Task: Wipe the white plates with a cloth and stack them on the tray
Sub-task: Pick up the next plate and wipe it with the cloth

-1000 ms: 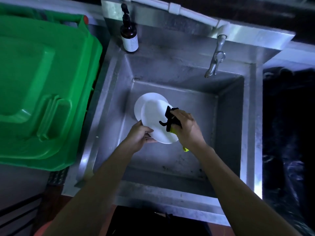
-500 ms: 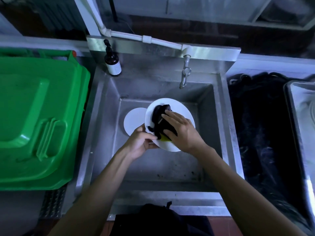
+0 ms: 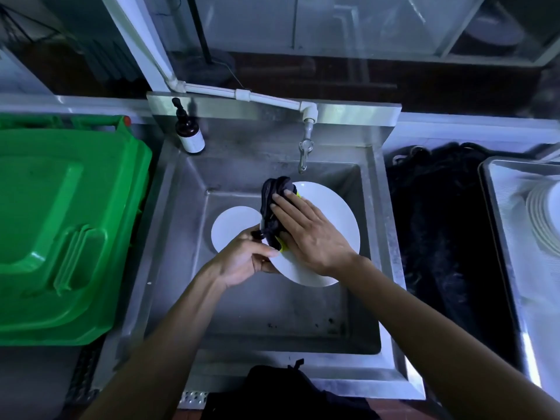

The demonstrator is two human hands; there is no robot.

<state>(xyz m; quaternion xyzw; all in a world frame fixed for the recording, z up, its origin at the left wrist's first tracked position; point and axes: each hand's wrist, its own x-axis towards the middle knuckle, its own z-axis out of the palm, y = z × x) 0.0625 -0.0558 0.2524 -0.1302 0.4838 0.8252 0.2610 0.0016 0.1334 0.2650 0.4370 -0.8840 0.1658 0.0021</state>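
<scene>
Left hand [image 3: 242,259]: grips rim of held plate [image 3: 333,219].
Right hand [image 3: 306,234]: flat, pressing cloth [image 3: 274,204] down.
Done: stack [image 3: 542,216] on tray [image 3: 497,207].
Left: sink plate [image 3: 233,228] unwiped, apparently.

Commercial kitchen washing area: steel sink [image 3: 181,225], wall tap [image 3: 304,153], green bin [image 3: 60,231].

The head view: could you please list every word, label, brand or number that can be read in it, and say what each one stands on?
No text can be read anywhere in this view.
Pump bottle at the back left corner of the sink: its white label shows no legible print.
Green bin lid: moulded shapes only, no lettering visible.
White plate, dark cloth, tray: no markings visible.
</scene>
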